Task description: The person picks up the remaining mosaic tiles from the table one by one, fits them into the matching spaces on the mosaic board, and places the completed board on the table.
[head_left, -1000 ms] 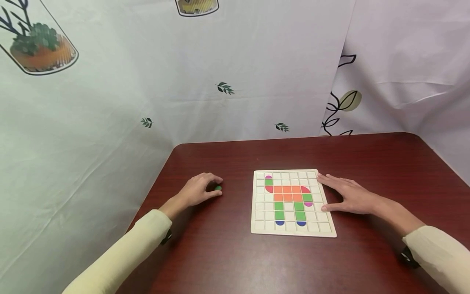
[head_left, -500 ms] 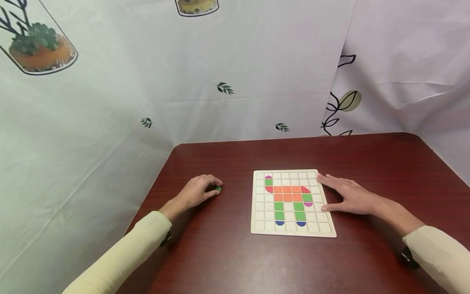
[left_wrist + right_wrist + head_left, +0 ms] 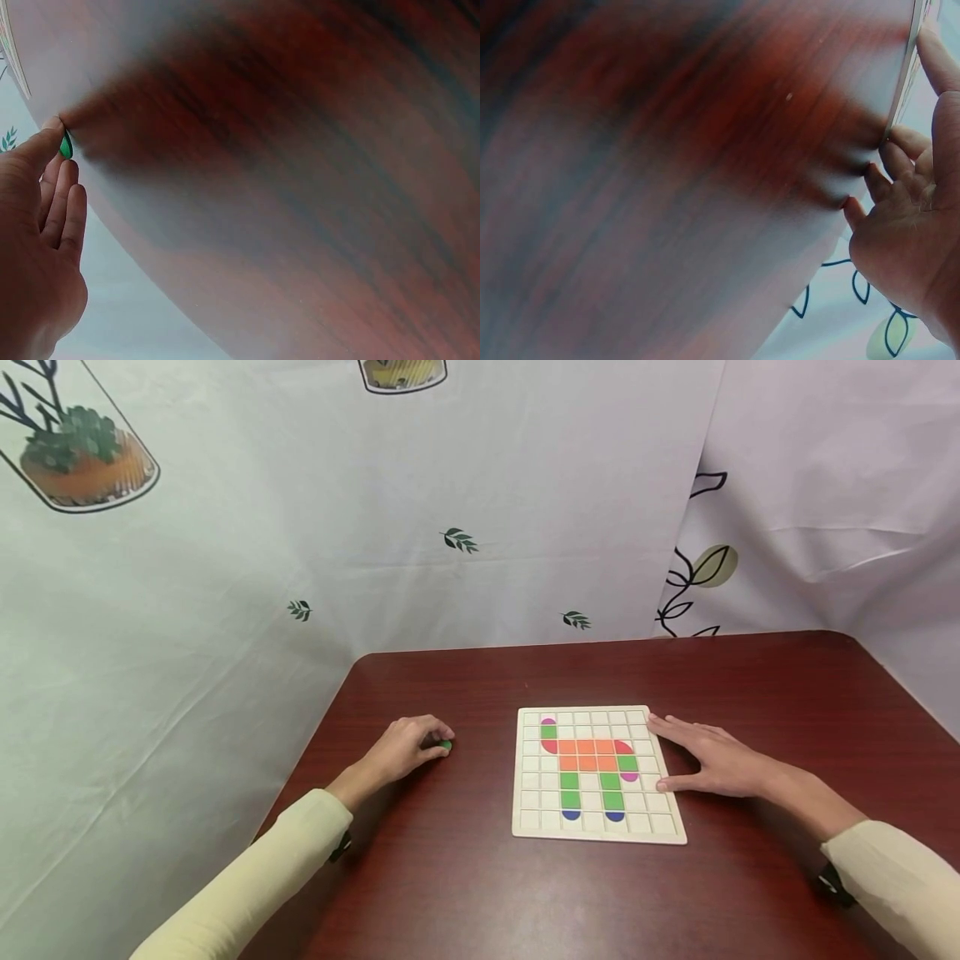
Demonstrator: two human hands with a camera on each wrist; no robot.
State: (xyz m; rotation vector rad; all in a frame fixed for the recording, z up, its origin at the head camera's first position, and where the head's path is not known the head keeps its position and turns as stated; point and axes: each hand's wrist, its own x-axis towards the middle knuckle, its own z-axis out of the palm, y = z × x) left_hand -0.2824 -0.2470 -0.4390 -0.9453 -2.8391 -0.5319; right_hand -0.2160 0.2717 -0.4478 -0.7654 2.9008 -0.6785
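Observation:
Between thumb and fingers my left hand (image 3: 405,749) pinches a small green piece (image 3: 446,745), close over the table left of the board. In the left wrist view the green piece (image 3: 67,145) shows edge-on beside the thumb tip; its full outline is hidden. A white square grid board (image 3: 540,826) lies flat, bearing orange, green, red, pink and blue pieces arranged like a four-limbed animal. My right hand (image 3: 720,762) rests at the board's right edge, thumb and fingers spread with the tips touching the rim. The right wrist view shows the right hand (image 3: 915,195) along that edge.
Under everything is a dark red wooden table (image 3: 465,893) with rounded far corners. A pale curtain (image 3: 510,485) printed with plants and leaves hangs behind and to the left of it. Both forearms wear cream sleeves (image 3: 262,868).
The left thumb and fingers have closed together on the green piece, which stood between the parted fingertips a second ago. The right hand and board stay where they were.

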